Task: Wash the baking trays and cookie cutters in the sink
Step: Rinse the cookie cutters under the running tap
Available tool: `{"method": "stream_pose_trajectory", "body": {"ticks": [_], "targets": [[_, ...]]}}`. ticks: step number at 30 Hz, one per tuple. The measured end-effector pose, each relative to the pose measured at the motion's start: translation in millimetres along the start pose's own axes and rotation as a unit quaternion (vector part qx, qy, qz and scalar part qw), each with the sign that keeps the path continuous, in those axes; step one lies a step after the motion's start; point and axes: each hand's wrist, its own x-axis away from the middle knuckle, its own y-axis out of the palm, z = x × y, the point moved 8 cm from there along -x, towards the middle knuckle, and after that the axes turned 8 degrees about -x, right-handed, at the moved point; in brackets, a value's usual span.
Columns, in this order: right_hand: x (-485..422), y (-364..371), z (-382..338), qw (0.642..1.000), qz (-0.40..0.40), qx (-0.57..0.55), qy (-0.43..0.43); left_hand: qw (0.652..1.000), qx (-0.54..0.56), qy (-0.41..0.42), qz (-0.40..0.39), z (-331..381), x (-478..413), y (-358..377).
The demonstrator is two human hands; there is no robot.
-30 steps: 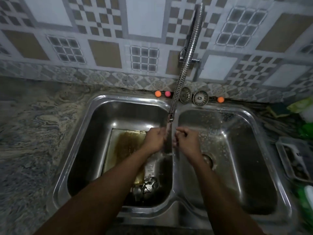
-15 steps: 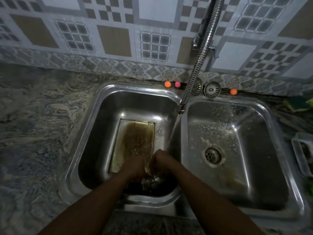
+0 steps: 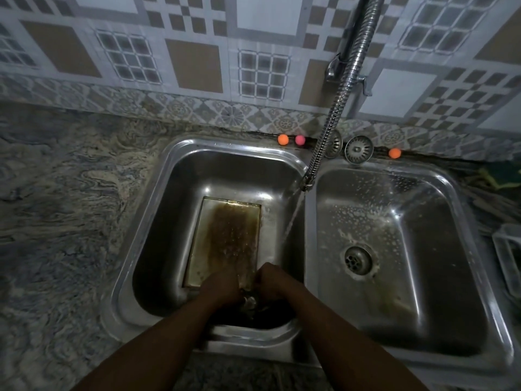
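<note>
A rectangular baking tray (image 3: 225,238) with brown grime lies flat in the left basin of the steel double sink (image 3: 169,176). Shiny metal cookie cutters (image 3: 249,301) sit in the dark near corner of that basin, just in front of the tray. My left hand (image 3: 221,286) and my right hand (image 3: 272,283) reach down side by side onto the cutters, with one cutter showing between them. Shadow hides the fingertips, so any grip is unclear. Water runs from the flexible tap hose (image 3: 307,180) into the left basin, just beyond my right hand.
The right basin (image 3: 423,249) holds only its drain and soap spots. Two strainer plugs (image 3: 358,149) and small orange and pink balls (image 3: 282,139) sit on the back ledge. Marbled counter (image 3: 56,221) lies to the left, a clear container (image 3: 510,255) at the right edge.
Both hands dropped from the water stream at the basin divider to the cutters in the near corner of the left basin. The view shifted left.
</note>
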Motion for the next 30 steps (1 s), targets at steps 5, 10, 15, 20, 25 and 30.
{"method": "stream_pose_trajectory", "body": {"ticks": [5, 10, 15, 20, 25, 30], "targets": [[3, -43, 2, 0.982, 0.095, -0.165, -0.016, 0.995, 0.057, 0.008, 0.078, 20, -4, -56], [33, -137, 6, 0.872, 0.336, -0.348, -0.071, 0.871, 0.478, 0.039, 0.107, 72, -14, -107], [57, -172, 16, 0.768, 0.440, -0.453, -0.103, 0.735, 0.675, 0.060, 0.020, 138, -14, -138], [66, -173, 16, 0.784, 0.489, -0.365, -0.114, 0.768, 0.636, 0.071, -0.025, 166, -14, -138], [71, -169, 18, 0.820, 0.502, -0.271, -0.044, 0.787, 0.606, 0.115, 0.002, 170, -12, -142], [70, -170, -4, 0.834, 0.475, -0.255, -0.115, 0.759, 0.642, 0.103, 0.009, 147, -10, -140]]}}
